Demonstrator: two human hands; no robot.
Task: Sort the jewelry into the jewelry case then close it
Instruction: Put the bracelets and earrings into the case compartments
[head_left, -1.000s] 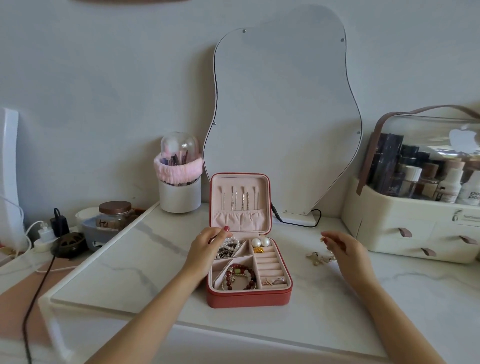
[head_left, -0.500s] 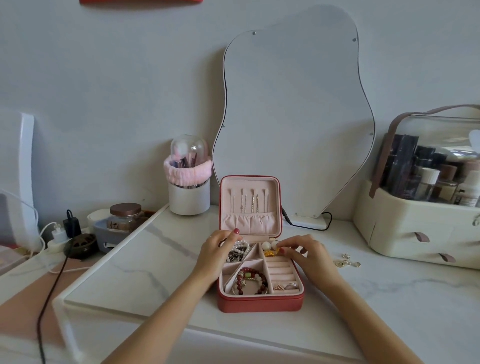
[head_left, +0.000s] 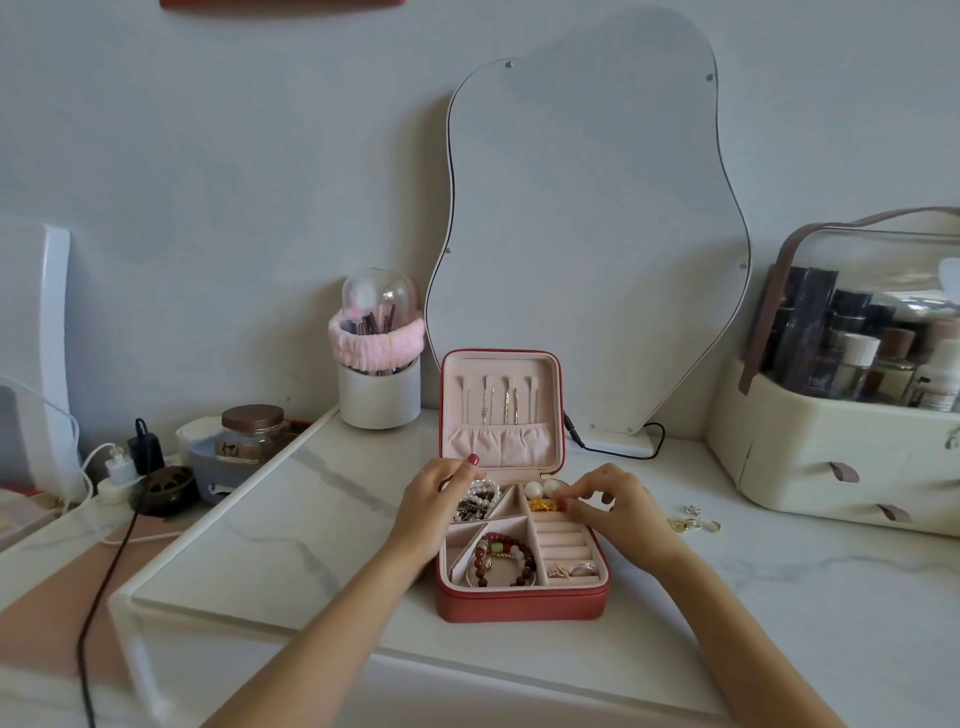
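So right now we've got the red jewelry case (head_left: 521, 597) sitting open on the counter (head_left: 291, 540), lid standing upright at the back. Our right hand (head_left: 615, 512) is over the case's back right corner with its fingers (head_left: 574, 503) bunched tight together at the little compartment where the pearl earrings (head_left: 540, 488) and a gold piece (head_left: 543, 504) sit. Looks like they're pinching something small, but honestly it's too tiny for us to tell what. Our left hand (head_left: 439, 493) has its fingers curled over the back left edge of the case, next to the pearl bracelet (head_left: 480, 498), steadying it we'd guess. The bit that matters for the next move: the leftover loose jewelry (head_left: 693, 521) lies on the counter out to the right of the case, a small scattered cluster with no real long axis. So it's off to the right of our right fingers, and the right hand is clearly the nearer one to grab it.
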